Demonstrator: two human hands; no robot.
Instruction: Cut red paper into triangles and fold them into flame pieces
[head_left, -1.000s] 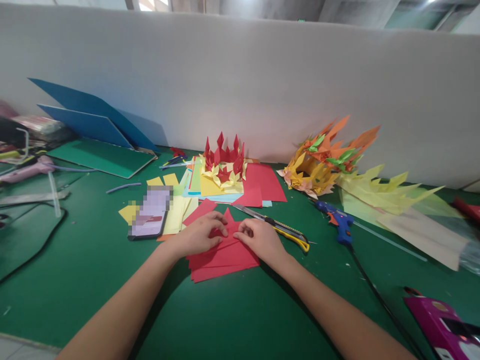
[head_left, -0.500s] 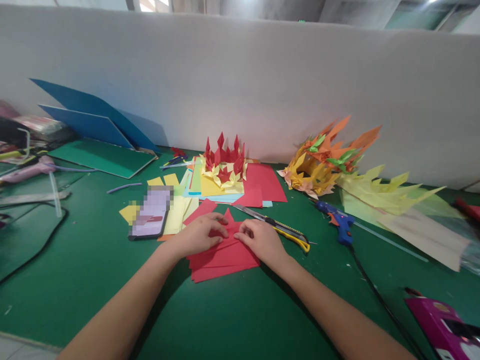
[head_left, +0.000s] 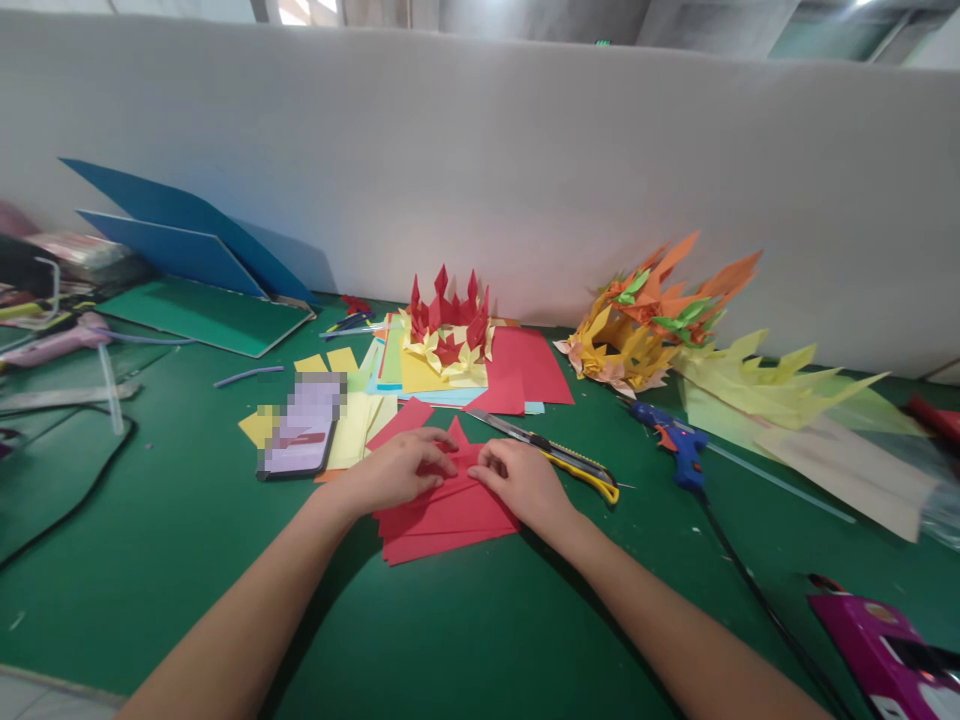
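Observation:
My left hand point(head_left: 396, 470) and my right hand point(head_left: 519, 480) rest side by side on a stack of red paper sheets point(head_left: 450, 520) on the green table point(head_left: 480, 620). Both hands have their fingers curled and pinch a folded red paper piece point(head_left: 459, 452) that lies on top of the stack. A red and yellow folded paper crown point(head_left: 448, 330) stands behind them on more coloured sheets.
A yellow utility knife point(head_left: 559, 458) lies just right of my right hand. A phone point(head_left: 301, 425) lies to the left on yellow paper. A blue glue gun point(head_left: 675, 438) with its cord, an orange paper crown point(head_left: 652, 320), blue boards point(head_left: 180, 235) and a pink box point(head_left: 885, 650) surround the spot.

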